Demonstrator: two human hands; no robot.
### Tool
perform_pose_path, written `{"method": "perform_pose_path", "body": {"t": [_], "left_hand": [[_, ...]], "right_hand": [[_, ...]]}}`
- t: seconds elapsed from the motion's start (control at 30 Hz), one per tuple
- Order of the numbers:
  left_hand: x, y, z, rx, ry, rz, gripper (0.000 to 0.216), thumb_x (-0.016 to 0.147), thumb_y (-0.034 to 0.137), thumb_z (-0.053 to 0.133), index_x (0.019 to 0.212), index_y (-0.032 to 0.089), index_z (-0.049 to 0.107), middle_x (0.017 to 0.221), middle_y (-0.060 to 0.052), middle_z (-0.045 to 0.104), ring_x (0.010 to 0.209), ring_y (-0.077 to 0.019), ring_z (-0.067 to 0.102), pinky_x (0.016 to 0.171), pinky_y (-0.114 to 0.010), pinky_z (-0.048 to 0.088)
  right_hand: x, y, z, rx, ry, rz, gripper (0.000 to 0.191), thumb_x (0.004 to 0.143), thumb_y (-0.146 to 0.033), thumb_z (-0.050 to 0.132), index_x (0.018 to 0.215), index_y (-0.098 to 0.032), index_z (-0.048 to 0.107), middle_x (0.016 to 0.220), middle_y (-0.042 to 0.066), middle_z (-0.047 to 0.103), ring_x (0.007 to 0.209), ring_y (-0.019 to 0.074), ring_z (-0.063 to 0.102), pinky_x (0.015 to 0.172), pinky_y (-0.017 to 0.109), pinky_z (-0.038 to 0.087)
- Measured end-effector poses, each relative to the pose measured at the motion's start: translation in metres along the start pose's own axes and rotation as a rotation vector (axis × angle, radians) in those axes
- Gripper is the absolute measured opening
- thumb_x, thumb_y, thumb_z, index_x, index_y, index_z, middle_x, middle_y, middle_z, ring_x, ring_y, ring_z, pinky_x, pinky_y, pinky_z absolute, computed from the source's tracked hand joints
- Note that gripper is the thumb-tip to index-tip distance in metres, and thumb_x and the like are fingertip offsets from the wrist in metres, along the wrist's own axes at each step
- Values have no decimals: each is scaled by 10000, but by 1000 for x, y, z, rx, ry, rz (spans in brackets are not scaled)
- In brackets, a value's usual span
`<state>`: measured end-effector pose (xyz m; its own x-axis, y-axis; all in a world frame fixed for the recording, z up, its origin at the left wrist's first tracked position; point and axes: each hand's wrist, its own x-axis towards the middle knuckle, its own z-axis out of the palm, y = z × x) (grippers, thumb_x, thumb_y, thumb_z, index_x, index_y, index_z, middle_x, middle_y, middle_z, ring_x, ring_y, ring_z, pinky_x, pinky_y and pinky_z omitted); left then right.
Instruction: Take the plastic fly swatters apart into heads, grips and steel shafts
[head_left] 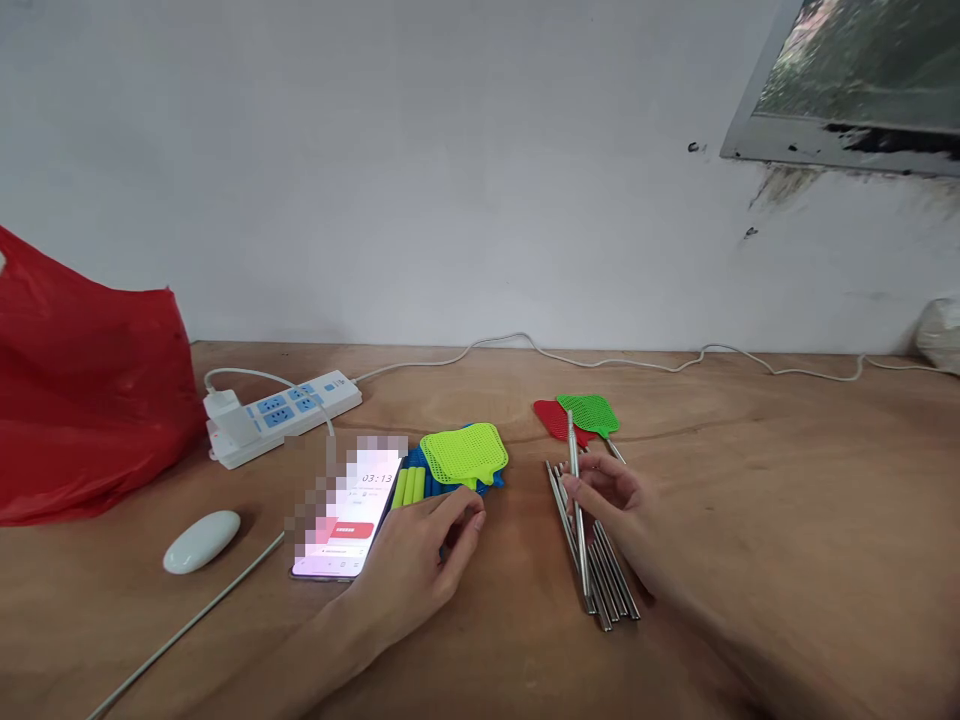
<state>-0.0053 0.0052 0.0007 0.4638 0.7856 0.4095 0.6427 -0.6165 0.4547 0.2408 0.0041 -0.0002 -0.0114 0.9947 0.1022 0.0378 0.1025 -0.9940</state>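
My right hand [611, 500] pinches one slim metal rod [578, 510] between thumb and fingers, its top tilted slightly left. Beneath it, several similar metal rods [611, 575] lie in a loose bundle on the table. Just beyond are a green fly swatter head [591, 412] and a red one [551, 418], partly overlapping. My left hand [420, 545] rests beside the phone with its fingers curled and the fingertips close together; whatever they hold, if anything, is hidden. In front of those fingers are a yellow-green swatter head [466, 455], blue pieces [435, 486] under it and yellow-green grip tubes [409, 486].
A lit phone [352, 520], partly pixelated, lies left of my left hand. Farther left are a white power strip [289, 412] with a plugged-in charger, a white mouse-shaped object [202, 542] and a red plastic bag [90, 390]. A white cable [615, 361] runs along the wall.
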Motion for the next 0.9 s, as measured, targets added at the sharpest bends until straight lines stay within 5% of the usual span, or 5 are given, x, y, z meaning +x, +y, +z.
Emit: {"method": "perform_pose_path", "body": {"t": [0.13,0.37,0.63,0.9], "left_hand": [[-1,0,1,9,-42,-13,201,1007,264,414,894,213,571,656,37,582,522,-128,495,521,-243,317],[-2,2,2,12,-83,-21,184,1002,242,418,873,217,547,677,36,592,570,-140,533,553,-253,318],[-2,3,2,7,-69,-8,190,995,234,418,861,216,551,676,29,605,565,-140,534,543,-252,308],[-2,5,0,17,-85,0,206,980,230,404,839,213,553,660,22,604,538,-138,517,517,-251,300]], "right_hand": [[-4,6,4,-317,-49,-174,488,884,-346,641,1317,-219,456,610,-83,545,489,127,501,465,234,386],[-8,20,9,-883,-26,-470,353,875,-199,557,1228,-216,565,586,-87,541,477,133,520,529,265,355],[-3,22,9,-1097,-16,-604,155,862,-111,546,856,-225,652,769,6,686,663,174,627,561,279,348],[1,19,0,-1074,-75,-561,136,873,-139,570,861,-235,665,805,14,684,719,187,636,621,285,406]]}}
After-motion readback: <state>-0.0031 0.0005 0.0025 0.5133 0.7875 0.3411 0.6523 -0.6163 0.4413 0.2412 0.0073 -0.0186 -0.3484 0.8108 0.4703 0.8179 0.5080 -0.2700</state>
